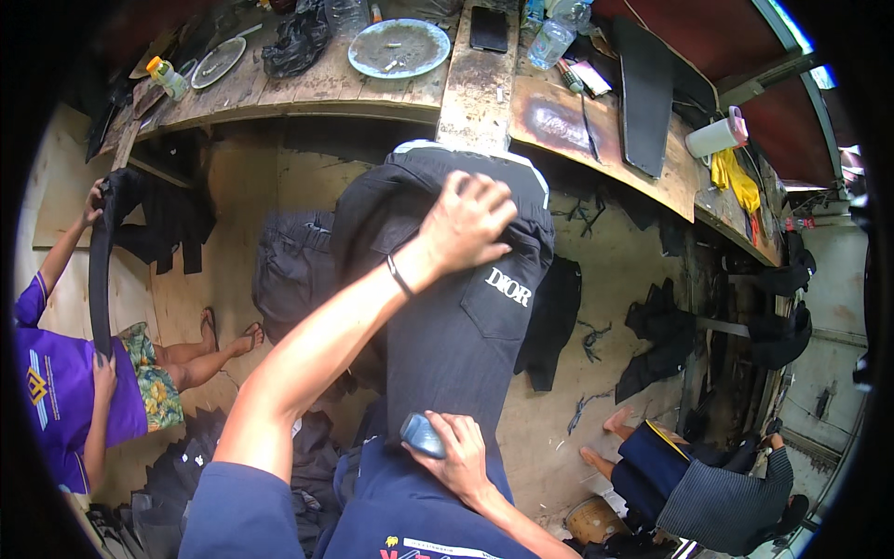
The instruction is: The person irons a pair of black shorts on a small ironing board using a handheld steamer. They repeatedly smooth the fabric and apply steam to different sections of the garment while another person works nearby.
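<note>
Black trousers (447,363) lie stretched over a narrow board (475,121) that juts toward me, their waistband at the far end. White lettering marks a back pocket (498,303). My left hand (470,219) is over the upper part of the trousers, its fingers curled down; what they pinch, if anything, is hidden. Close to my body, my right hand (456,452) grips a small blue-grey rounded block (424,435), whose kind I cannot make out, against the lower part of the trousers.
The wooden bench (307,102) carries a plate (399,48), a phone (489,29), a plastic bottle (556,39) and a white tumbler (717,135). A person in purple (88,401) handles black cloth at left; another (722,494) sits at right. Dark garments (223,466) are heaped at lower left.
</note>
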A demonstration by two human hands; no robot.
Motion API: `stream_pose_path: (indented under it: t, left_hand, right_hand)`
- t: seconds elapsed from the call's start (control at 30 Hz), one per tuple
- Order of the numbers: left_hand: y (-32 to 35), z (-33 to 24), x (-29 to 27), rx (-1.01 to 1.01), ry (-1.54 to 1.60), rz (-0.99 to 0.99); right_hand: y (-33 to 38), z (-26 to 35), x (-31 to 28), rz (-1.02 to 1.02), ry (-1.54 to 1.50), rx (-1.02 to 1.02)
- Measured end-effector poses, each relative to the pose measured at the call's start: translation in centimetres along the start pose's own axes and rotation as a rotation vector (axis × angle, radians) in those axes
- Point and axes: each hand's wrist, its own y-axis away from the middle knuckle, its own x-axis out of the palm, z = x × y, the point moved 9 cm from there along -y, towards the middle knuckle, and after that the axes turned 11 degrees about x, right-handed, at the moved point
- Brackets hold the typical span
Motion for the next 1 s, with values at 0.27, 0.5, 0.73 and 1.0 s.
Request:
stream_pose_path:
  t: [0.27,0.5,0.73,1.0]
  left_hand:
    - [1.0,-6.5,1.1,0.040,0.092,0.007]
    - [0.7,-3.1,4.4,-0.010,0.097,0.313]
    - [1.8,-1.5,3.9,-0.065,0.086,0.108]
    - [1.8,-1.6,4.2,-0.148,0.071,0.129]
  right_hand:
    - [-1.1,-0.8,0.5,-0.080,0.008,-0.078]
    - [-2.1,-0.7,-0.3,0.065,-0.015,-0.093]
    - [-15.0,-0.6,-4.7,-0.082,0.130,-0.056]
    - [-9.4,1.2,-1.2,0.424,-0.009,-0.231]
